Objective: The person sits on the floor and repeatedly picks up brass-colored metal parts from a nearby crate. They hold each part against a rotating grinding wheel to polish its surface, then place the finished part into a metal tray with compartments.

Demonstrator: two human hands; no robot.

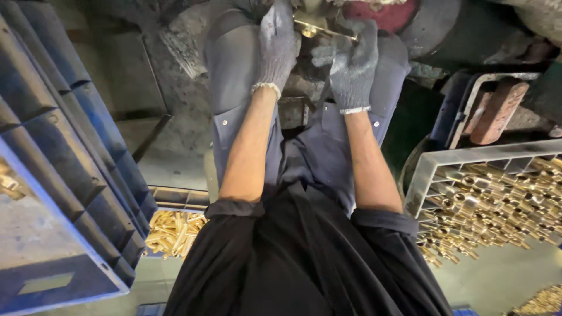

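Crates around the seated person: big blue crate (64, 193) at 9 o'clock, grey crate (445, 169) at 3 o'clock full of brass fittings (503, 205), more brass pcs in low tray (175, 202) at 7 o'clock w/ loose brass parts (172, 234). Reddish brick (497, 111) sits at 2 o'clock beyond grey crate. Dark apron (304, 257) covers lap, bottom centre. Dusty machine body (193, 35) and red wheel (380, 13) at 12 o'clock, partly cut off by frame edge.

Both hands gloved, raised to 12 o'clock. Left hand (276, 44): fingers stretched up, loosely curled near top of brass piece (319, 26); actual contact hidden, can't tell if gripping. Right hand (351, 61): fingers bent, closed on right end of brass piece, thumb out toward 9 o'clock. Brass piece sits between the two hands, just below red wheel, mostly hidden by gloves.
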